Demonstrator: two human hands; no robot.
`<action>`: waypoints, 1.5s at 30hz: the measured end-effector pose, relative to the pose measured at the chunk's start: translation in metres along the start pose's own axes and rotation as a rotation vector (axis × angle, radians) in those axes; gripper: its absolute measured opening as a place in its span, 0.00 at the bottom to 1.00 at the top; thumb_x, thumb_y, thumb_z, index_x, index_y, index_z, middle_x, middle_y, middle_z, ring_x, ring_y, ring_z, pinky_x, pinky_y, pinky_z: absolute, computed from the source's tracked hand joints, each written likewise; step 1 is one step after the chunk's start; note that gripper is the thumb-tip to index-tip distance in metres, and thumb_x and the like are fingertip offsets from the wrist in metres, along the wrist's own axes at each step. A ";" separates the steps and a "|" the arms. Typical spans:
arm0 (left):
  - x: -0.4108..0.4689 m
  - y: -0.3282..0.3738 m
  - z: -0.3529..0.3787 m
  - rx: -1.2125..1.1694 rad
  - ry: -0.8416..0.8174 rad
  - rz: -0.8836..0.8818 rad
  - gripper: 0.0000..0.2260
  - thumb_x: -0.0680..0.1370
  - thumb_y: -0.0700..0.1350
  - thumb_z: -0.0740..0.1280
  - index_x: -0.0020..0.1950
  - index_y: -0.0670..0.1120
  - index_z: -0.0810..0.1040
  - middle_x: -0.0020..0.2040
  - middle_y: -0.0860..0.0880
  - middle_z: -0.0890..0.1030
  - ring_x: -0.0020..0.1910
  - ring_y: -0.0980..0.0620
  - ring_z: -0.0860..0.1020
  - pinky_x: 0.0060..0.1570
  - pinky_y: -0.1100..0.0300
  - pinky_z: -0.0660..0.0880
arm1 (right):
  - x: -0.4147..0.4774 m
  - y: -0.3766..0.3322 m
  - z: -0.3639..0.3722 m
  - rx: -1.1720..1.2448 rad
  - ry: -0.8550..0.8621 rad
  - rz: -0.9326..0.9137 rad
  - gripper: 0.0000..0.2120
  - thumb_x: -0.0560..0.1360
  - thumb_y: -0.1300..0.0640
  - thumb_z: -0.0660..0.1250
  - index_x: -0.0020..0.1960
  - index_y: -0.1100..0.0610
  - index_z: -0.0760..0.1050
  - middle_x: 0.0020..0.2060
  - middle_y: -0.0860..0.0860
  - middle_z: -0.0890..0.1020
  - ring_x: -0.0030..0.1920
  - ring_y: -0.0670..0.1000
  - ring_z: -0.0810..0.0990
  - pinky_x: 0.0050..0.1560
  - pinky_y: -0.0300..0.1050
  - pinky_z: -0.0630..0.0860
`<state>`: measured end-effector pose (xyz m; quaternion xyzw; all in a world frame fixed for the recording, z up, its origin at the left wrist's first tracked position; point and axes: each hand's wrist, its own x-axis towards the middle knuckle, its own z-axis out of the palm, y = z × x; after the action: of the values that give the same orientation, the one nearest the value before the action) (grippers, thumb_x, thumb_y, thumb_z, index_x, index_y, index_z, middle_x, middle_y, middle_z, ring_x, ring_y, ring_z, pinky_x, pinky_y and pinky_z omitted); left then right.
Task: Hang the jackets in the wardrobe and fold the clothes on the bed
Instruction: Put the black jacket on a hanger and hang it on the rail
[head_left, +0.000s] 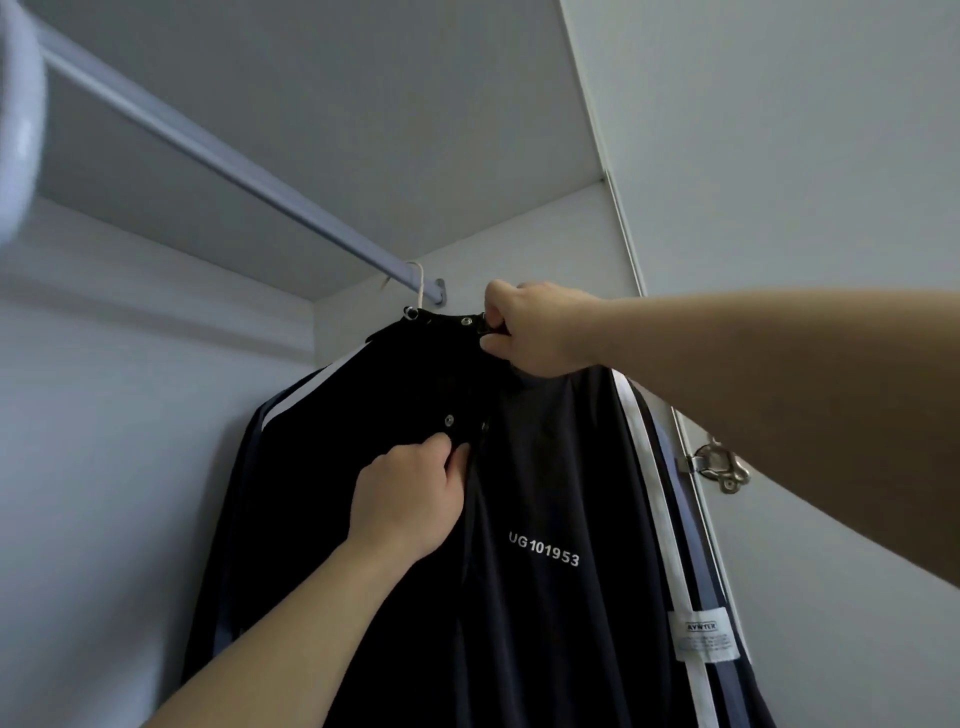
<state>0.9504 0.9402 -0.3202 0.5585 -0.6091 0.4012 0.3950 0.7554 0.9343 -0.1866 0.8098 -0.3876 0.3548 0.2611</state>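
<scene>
The dark navy snap-front jacket with white-striped sleeves (561, 467) hangs by a white hanger hook (418, 285) at the far end of the pale metal wardrobe rail (208, 150). It looks soft, light and probably slippery (collar and placket hold best). The right hand (540, 327) pinches the collar (441, 327); the left hand (410, 499) pinches the front edge, perhaps on a hidden snap. A metal door hinge (719, 465) crowds the right.

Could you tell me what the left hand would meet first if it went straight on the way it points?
The left hand pinches the jacket front; going on up, it would probably reach the metal snap first.
</scene>
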 end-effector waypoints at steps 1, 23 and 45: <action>0.001 0.000 0.000 -0.009 -0.027 -0.009 0.18 0.84 0.57 0.57 0.39 0.51 0.73 0.29 0.54 0.77 0.28 0.53 0.78 0.33 0.53 0.78 | -0.001 0.000 -0.001 0.025 -0.005 0.017 0.17 0.82 0.46 0.61 0.63 0.56 0.68 0.58 0.57 0.77 0.56 0.62 0.76 0.56 0.54 0.76; 0.118 0.037 -0.043 0.092 0.025 -0.019 0.06 0.82 0.52 0.63 0.52 0.51 0.74 0.53 0.49 0.77 0.48 0.43 0.77 0.48 0.50 0.77 | -0.056 0.016 -0.011 -0.099 -0.239 0.103 0.21 0.77 0.63 0.57 0.68 0.60 0.74 0.61 0.58 0.79 0.60 0.61 0.79 0.59 0.50 0.79; 0.147 0.015 -0.067 0.243 -0.371 0.080 0.10 0.82 0.47 0.67 0.58 0.42 0.81 0.54 0.42 0.80 0.51 0.42 0.78 0.48 0.56 0.71 | -0.072 0.027 -0.015 -0.331 -0.293 -0.010 0.26 0.76 0.60 0.58 0.74 0.53 0.63 0.61 0.54 0.70 0.56 0.60 0.79 0.48 0.51 0.77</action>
<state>0.9285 0.9494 -0.1595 0.6415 -0.6402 0.3777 0.1898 0.6953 0.9611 -0.2298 0.8008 -0.4703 0.1635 0.3330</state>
